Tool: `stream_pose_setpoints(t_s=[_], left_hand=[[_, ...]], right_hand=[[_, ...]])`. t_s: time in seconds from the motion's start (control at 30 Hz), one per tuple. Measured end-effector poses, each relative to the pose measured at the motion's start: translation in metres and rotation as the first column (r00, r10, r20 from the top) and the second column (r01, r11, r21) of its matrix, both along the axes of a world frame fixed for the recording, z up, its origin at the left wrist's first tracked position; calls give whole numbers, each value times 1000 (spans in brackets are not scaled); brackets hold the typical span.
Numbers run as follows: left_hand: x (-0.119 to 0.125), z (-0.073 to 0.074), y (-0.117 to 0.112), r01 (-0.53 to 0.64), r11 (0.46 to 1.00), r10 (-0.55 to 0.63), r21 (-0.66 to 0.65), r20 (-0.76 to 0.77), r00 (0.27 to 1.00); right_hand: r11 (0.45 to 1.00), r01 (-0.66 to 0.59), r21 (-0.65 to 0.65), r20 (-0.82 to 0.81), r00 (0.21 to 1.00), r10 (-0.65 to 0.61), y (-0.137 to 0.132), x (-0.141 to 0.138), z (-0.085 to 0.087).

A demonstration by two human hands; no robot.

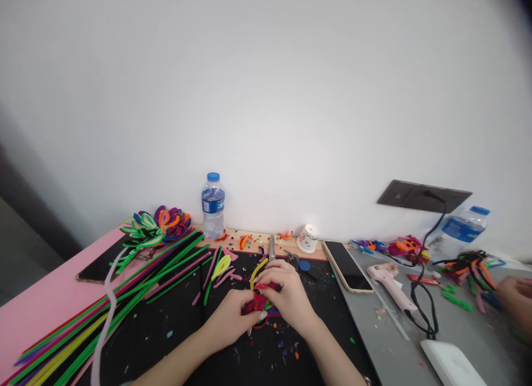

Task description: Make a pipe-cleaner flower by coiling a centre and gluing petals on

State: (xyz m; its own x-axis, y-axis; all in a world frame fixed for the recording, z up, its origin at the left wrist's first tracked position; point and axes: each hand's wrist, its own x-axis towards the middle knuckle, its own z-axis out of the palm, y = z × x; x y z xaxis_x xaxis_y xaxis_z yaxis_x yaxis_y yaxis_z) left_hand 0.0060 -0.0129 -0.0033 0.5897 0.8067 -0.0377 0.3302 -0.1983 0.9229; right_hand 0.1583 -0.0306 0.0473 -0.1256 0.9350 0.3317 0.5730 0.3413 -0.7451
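In the middle of the black mat (183,330), my left hand (233,314) pinches a red bunch of bent pipe cleaners (258,302) from the left side. My right hand (286,289) closes on the same bunch from above and the right. Green and purple strands show beneath the fingers, and a yellow pipe cleaner (254,272) curves up beside the right hand. Much of the bunch is hidden by my fingers. Just behind it lies a metal pair of scissors (272,247). Left of my hands are a yellow looped pipe cleaner (221,267) and pink pieces (224,278).
Long pipe cleaners (124,303) fill the left side. Water bottle (213,206), paper cup (308,238) and phone (348,267) stand or lie along the back. At right are a pink glue gun (393,286), a black cable (415,303) and another person's hand (515,297).
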Motion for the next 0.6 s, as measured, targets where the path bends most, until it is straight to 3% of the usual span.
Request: stream_pose_setpoints(t_s=[0.23, 0.4, 0.5, 0.6], left_hand=[[0, 0, 0, 8, 997, -3, -70, 71, 997], [1, -1, 3, 62, 969, 7, -239, 275, 961], [0, -3, 7, 27, 960, 66, -279, 320, 945], [0, -4, 10, -64, 948, 165, -313, 307, 937]], right_hand=[[1000, 17, 7, 60, 998, -17, -1, 0, -4], [995, 50, 83, 17, 999, -52, -1, 14, 9], [965, 232, 122, -34, 973, -230, -1, 41, 19], [867, 494, 64, -6, 869, -494, -2, 85, 22]])
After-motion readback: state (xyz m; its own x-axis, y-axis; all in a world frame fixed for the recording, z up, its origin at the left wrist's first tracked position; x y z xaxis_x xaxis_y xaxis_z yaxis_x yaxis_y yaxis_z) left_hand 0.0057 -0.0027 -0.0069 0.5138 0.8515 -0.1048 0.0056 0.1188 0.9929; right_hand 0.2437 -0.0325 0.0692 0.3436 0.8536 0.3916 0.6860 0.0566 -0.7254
